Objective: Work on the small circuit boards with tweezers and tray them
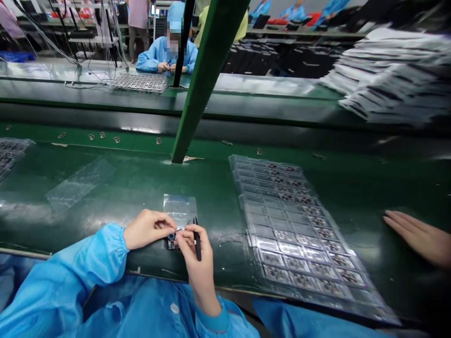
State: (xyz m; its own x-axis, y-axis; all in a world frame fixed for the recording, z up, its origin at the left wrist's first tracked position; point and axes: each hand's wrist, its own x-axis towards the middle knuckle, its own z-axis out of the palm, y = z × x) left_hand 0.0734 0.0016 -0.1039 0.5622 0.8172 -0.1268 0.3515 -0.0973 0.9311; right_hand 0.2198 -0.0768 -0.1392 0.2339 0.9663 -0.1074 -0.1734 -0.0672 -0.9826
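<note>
At lower centre, the small circuit board looks unfinished: the left hand pinches its edge, while the right hand closes in there too, clasping black tweezers. At right, the clear tray stands only part-filled.

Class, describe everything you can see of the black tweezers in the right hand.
The black tweezers are slim and straight, with two narrow prongs parted at the tips; whether they are metal or plastic is unclear. The right hand holds them lengthwise, tips pointing away from the wearer, above the green bench.
</note>
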